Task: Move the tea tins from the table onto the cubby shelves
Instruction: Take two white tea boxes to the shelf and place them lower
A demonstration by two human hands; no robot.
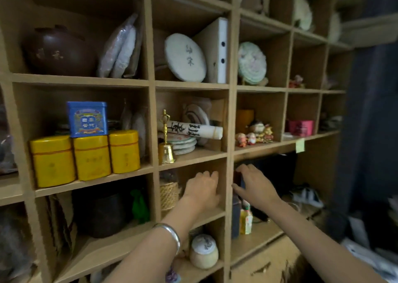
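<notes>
A person's left hand (202, 188) reached open-fingered into a cubby (221, 188) while the right hand (254, 186) curled around a dark tin (239, 182), apparently seating it.

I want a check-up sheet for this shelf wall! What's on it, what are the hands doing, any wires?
Surface: wooden cubby shelf unit, most cubbies filled.
Job's things: three round yellow tea tins side by side in a left cubby, a square blue tea tin stacked on top of them.
Clutter: gold hand bell, rolled paper scroll, dark brown clay jar, small painted figurines, white-lidded ceramic jar.
Hands: left hand reaches into the middle cubby, fingers relaxed, wrist wearing a silver bangle; right hand grips a dark object, too shadowed to identify.
Cables: nothing seen.
Surroundings: dark curtain on the right.
</notes>
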